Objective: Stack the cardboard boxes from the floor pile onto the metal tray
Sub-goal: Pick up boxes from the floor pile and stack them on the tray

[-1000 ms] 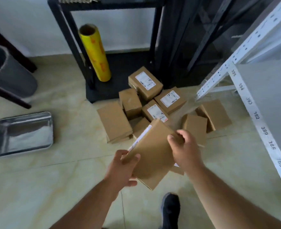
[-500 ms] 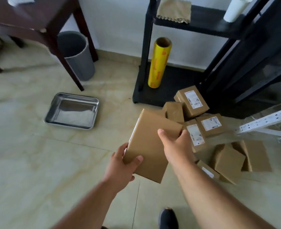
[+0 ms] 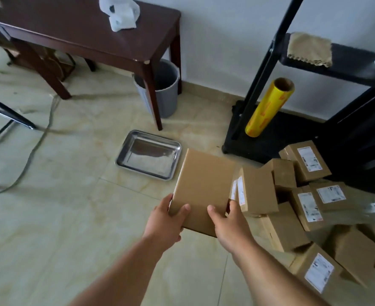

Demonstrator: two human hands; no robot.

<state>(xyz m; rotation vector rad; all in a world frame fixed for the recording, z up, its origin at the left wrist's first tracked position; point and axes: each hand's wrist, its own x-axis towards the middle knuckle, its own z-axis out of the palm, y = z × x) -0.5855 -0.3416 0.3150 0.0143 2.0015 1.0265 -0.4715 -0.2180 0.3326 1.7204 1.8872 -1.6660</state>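
Two hands are on one flat cardboard box [image 3: 202,188]. My left hand [image 3: 166,219] has its thumb curled over the top face at the near left corner with the fingers out of sight beneath. My right hand [image 3: 230,224] has its thumb on the top face beside the near right corner and its fingers wrapped round the right edge. The box is held off the floor, its far left corner overlapping the near right corner of the metal tray [image 3: 124,161], which holds nothing yet.

I judge the box light and stiff: it keeps its shape though held only at its near end. The bare cardboard should give dry, sure friction, so I would keep to the two near corners, thumbs above and fingers below, and set the far edge down first inside the tray's rim.

Half a second ago the tray lay well to the left of the box, and my right hand was higher, up near its far right corner. Now that hand has slid down to the near edge, the box has turned squarer to me, and the floor pile [image 3: 303,195] has swung off to the right.
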